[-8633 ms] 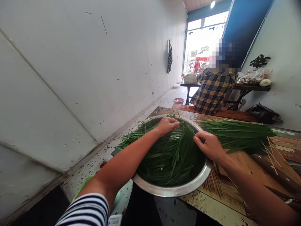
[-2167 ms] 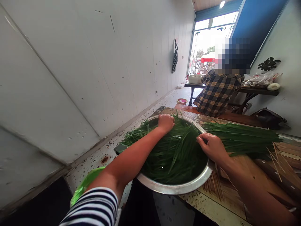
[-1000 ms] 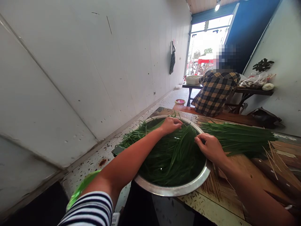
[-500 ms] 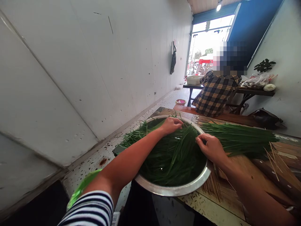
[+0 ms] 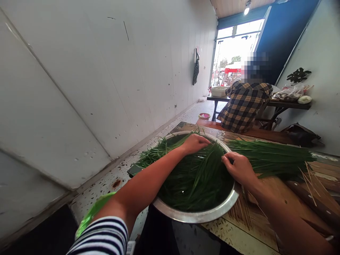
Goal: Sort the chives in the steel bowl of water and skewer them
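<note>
A wide metal bowl stands at the table's near edge, with long green garlic chives lying in it. My left hand reaches over the bowl's far side, its fingers pinched on the upper part of a bunch of chives. At the bowl's right side my right hand is closed, thumb and fingertips pressed together against the edge of that same bunch. Whatever sits between the right fingertips is too small to make out. The bunch hangs down from between the two hands into the bowl.
More chives lie right of the bowl, others to its left. Thin wooden skewers lie beside the bowl, with others farther right. A person in a plaid shirt sits ahead at another table. A green bag is low left.
My left hand has shifted slightly right along the bunch, toward my right hand. My right hand stays almost where it was. The seated person's head has moved slightly.
</note>
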`<state>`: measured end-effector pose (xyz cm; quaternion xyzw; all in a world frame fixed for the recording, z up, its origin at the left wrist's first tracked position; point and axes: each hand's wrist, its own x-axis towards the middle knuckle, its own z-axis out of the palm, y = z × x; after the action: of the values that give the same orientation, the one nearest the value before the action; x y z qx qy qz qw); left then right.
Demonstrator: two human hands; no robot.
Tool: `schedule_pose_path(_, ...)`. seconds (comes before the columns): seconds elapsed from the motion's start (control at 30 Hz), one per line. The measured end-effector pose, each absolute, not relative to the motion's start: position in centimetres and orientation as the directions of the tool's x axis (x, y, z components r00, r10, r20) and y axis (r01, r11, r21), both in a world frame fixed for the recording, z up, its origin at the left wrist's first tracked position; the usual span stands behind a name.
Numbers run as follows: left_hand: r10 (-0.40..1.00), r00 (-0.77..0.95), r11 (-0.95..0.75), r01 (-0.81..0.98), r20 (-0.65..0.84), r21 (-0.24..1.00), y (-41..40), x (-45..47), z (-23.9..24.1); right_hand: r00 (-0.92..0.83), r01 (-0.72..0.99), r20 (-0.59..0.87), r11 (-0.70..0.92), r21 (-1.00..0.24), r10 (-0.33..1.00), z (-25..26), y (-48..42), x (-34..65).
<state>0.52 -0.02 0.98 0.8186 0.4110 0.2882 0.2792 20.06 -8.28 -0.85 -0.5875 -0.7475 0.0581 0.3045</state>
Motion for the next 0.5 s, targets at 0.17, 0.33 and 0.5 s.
schedule_pose_path(0.17,0.838,0.486,-0.530,0.614,0.249,0.584,0.5,-0.7,2.0,-0.138,0.835,0.384,0.316,-0.450,0.913,-0.8,-8.3,20.1)
schedule_pose_path(0.33,0.839,0.525,-0.531,0.738,0.139,0.416,2.1,-0.9,0.1,-0.144,0.836,0.401,0.328,-0.440,0.905,-0.7,-8.3,20.1)
schedule_pose_path(0.5,0.883,0.455,-0.463,0.811,0.112,0.357,1.7,0.2,-0.3,-0.156,0.840,0.404,0.336,-0.426,0.901,-0.5,-8.4,19.9)
